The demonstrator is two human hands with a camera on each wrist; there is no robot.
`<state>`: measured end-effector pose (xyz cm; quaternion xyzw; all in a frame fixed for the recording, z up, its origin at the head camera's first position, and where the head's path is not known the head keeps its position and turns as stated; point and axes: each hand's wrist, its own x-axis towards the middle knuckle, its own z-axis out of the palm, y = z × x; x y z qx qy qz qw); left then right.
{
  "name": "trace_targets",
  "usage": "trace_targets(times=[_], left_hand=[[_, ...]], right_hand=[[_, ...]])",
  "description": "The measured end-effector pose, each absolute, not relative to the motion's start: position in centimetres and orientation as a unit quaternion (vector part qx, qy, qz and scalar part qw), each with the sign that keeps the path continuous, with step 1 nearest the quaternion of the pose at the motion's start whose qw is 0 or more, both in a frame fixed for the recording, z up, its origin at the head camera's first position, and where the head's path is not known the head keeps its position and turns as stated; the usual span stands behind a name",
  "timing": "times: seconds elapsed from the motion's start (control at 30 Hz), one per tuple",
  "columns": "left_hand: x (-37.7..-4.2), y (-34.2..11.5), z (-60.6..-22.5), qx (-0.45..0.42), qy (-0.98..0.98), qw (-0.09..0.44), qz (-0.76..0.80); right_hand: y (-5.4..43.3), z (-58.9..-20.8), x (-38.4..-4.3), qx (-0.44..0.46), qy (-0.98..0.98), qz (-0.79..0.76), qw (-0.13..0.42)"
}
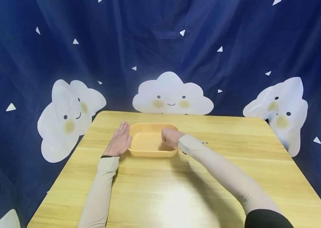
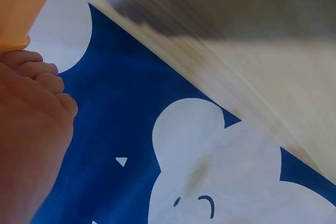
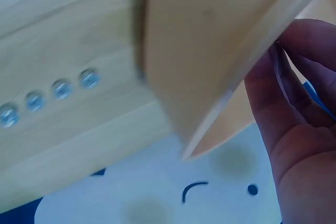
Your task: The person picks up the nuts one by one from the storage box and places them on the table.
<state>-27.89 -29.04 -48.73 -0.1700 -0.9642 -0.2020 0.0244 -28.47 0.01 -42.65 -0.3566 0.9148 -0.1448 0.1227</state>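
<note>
A shallow yellow-orange plastic tray [image 1: 153,154] with rounded corners sits on the table. My left hand [image 1: 119,141] lies along its left side, fingers straight and thumb at the rim; in the left wrist view the fingertips are close to the orange wall. My right hand [image 1: 171,137] reaches over the right rim, its fingers curled above the tray's inside. The right wrist view has the thumb and fingers drawn together beside the rim; I cannot tell what is between them. Several small, shiny, clear round pieces [image 3: 62,88] stand in a row on the table outside the tray.
The light wooden table [image 1: 149,186] has a bright glare spot near its front. Behind and beside it hangs a dark blue curtain [image 1: 154,41] with white clouds and triangles. My right forearm [image 1: 223,171] crosses low over the table's right half.
</note>
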Motion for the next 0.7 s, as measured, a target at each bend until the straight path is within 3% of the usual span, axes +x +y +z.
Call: trace_targets(times=[0.3,0.7], left_hand=[[-28.0,-29.1,-48.7,-0.167,-0.963,0.017,-0.211],[-28.0,-29.1,-48.5,-0.166,-0.962,0.009,-0.215]], right_hand=[[3.4,-41.3,-28.4,-0.350,0.913,-0.165,0.128],[6.8,-39.4,-28.3,-0.362,0.917,-0.154,0.071]])
